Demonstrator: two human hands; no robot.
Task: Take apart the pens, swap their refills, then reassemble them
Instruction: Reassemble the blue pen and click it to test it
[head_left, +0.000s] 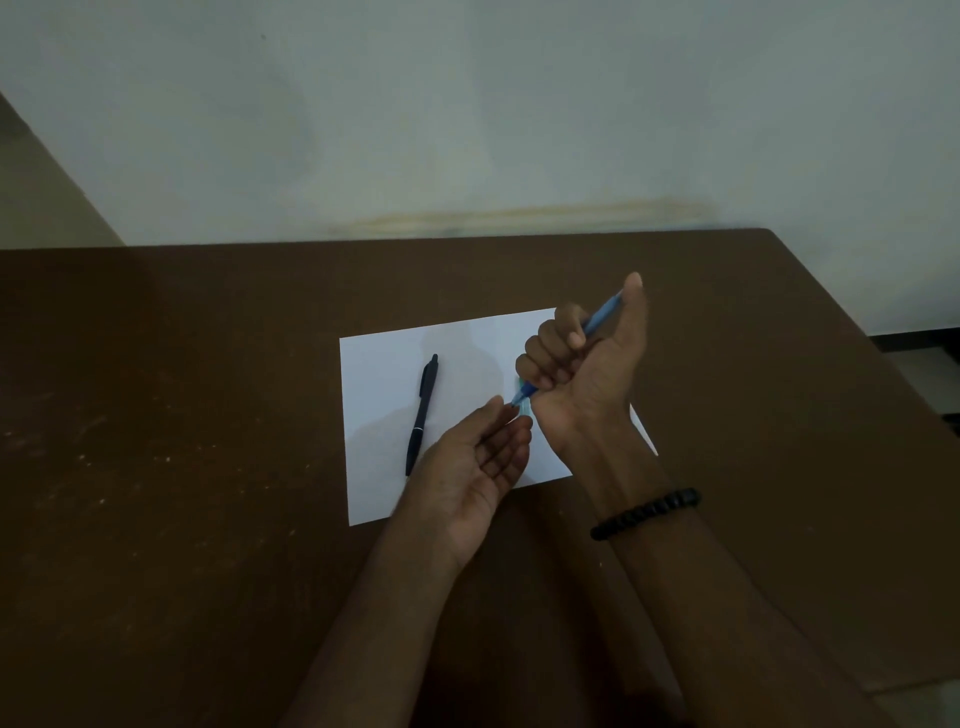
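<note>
Brown table (156, 415) against pale wall (467, 104)

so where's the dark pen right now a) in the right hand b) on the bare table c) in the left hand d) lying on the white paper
d: the dark pen lies untouched on the white paper, while the right hand grips the blue pen.

The brown table (182, 415) lies bare to the left, right and far side of the white paper (379, 364), open for a hand to pass. On the paper's left half, 1 dark pen (422, 415) lies as an obstacle. Over its right half, 2 hands and a blue pen (597, 319) block the way, forearms crossing the near edge.
</note>
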